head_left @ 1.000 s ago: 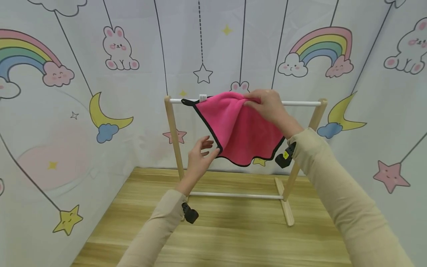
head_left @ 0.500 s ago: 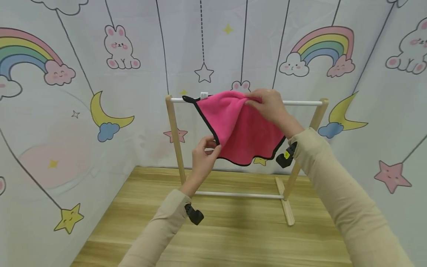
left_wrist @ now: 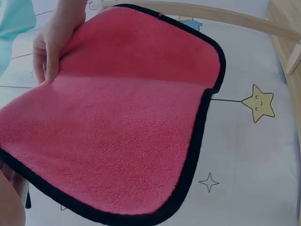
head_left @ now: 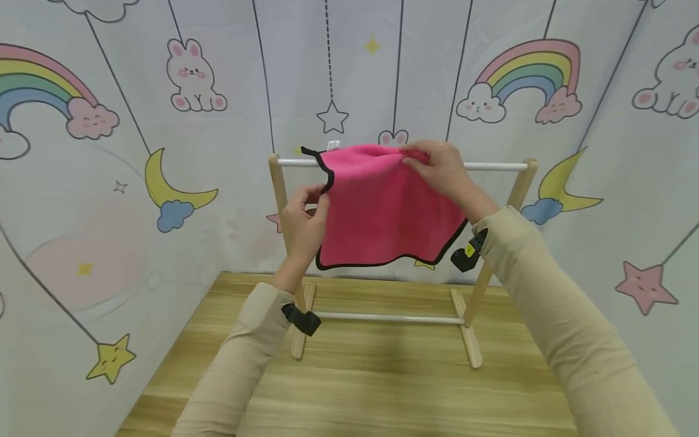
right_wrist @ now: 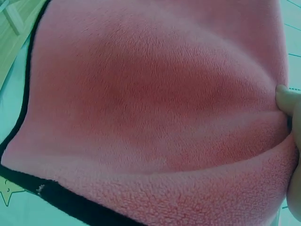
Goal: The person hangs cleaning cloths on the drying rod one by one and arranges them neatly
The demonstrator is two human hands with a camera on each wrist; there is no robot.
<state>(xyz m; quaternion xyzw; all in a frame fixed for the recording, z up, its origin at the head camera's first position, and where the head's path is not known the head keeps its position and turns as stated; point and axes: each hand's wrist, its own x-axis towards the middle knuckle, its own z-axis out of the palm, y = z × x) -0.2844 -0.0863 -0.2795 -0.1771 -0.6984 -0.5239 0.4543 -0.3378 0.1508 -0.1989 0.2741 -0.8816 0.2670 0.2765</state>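
A pink towel with black edging hangs over the top white rail of a small wooden rack. A white tag and a black loop show at its upper left corner. My right hand pinches the towel's top fold between thumb and fingers, right at the rail. My left hand pinches the black edge on the left side, a little below the rail. Seen from the left wrist, the towel spreads out with a fold across it, the right hand gripping its far part.
Wooden posts hold the rail at both ends, with feet on the wood-grain floor. A lower white bar joins them. Behind stands a white cloth backdrop printed with rabbits, rainbows and stars.
My left hand has taken hold of the towel's left edge and moved up and left with it. The folded-over left part has opened out flatter. My right hand stays nearly still.
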